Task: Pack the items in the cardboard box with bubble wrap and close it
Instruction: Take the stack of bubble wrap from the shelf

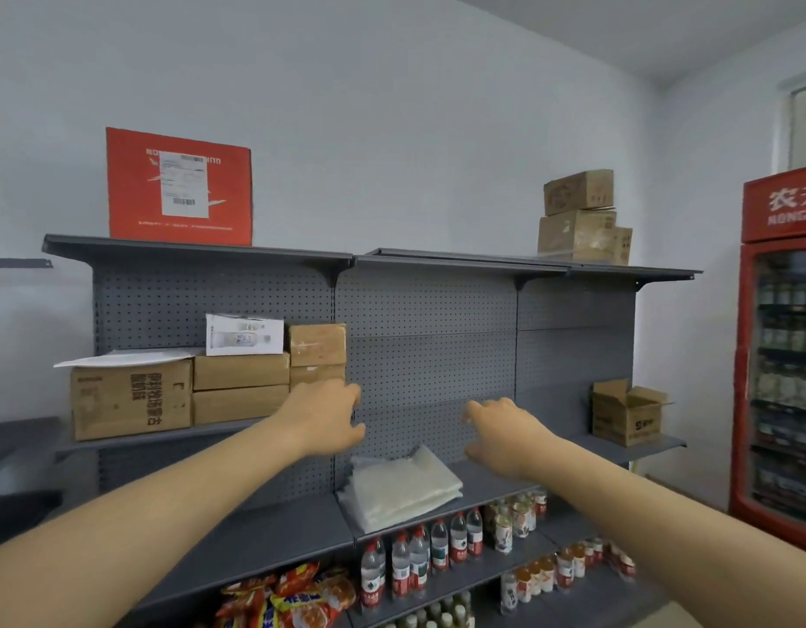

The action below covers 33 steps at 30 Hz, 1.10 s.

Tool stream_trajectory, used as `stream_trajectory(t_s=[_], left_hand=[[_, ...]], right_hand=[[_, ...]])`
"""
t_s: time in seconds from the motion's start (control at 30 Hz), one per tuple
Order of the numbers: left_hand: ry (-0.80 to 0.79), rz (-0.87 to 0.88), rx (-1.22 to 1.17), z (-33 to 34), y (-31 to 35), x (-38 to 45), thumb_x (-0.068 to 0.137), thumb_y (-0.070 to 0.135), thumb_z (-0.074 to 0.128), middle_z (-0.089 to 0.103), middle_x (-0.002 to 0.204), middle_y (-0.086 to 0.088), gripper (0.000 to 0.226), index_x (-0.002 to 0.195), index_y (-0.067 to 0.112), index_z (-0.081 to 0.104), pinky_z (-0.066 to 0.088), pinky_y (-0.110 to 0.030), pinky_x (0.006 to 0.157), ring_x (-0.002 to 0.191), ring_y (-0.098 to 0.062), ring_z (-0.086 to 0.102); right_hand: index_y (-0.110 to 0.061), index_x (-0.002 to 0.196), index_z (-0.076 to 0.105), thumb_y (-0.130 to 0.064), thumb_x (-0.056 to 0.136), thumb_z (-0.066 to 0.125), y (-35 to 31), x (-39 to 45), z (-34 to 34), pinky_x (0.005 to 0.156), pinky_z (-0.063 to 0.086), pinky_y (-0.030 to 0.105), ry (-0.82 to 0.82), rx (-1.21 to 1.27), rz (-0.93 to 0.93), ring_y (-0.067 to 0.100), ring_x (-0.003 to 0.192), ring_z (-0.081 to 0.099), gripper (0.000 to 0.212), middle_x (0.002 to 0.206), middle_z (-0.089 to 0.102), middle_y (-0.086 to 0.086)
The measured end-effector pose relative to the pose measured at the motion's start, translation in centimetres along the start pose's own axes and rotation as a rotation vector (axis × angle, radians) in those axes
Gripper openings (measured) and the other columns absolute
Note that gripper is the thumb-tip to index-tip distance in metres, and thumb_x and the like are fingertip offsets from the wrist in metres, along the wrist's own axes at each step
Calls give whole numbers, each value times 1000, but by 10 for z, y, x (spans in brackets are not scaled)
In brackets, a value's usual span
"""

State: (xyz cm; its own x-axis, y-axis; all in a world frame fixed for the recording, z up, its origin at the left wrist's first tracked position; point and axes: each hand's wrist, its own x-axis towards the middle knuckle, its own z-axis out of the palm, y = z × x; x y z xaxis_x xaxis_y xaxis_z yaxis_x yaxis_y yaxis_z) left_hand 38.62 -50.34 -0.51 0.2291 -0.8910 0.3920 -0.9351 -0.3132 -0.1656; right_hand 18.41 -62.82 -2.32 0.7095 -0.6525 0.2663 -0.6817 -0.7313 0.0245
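Note:
A folded stack of clear bubble wrap (399, 487) lies on the grey middle shelf (496, 478), straight ahead. My left hand (326, 417) hovers above and left of it with loosely curled fingers, holding nothing. My right hand (505, 435) hangs above its right edge, fingers relaxed and pointing left, also holding nothing. Neither hand touches the wrap. An open cardboard box (627, 412) with raised flaps stands at the right end of the same shelf level.
Closed cardboard boxes (238, 385) are stacked on the left shelf, more on the top right (580, 219), beside a red carton (179, 188). Water bottles (419, 559) and snack packs (288, 596) fill lower shelves. A red drinks fridge (782, 355) stands at right.

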Motion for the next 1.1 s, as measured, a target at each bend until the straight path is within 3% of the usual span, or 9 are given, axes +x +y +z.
stream_trajectory(t_s=[0.7,1.1], left_hand=[[-39,-43,-21,181,-29,337,90,43,48,57,117,-4,41,120,16,52,48,-37,88,103,-21,57],[-167,-102,-51,280,-69,469,91,45,48,56,120,-5,43,122,15,51,48,-33,81,103,-21,58]], right_hand=[[-12,129,41,-19,91,46,128,337,111,84,41,37,-39,9,-6,32,117,41,39,120,54,14],[-12,135,38,-25,95,48,171,494,186,92,42,39,-131,7,-59,32,119,42,44,126,53,15]])
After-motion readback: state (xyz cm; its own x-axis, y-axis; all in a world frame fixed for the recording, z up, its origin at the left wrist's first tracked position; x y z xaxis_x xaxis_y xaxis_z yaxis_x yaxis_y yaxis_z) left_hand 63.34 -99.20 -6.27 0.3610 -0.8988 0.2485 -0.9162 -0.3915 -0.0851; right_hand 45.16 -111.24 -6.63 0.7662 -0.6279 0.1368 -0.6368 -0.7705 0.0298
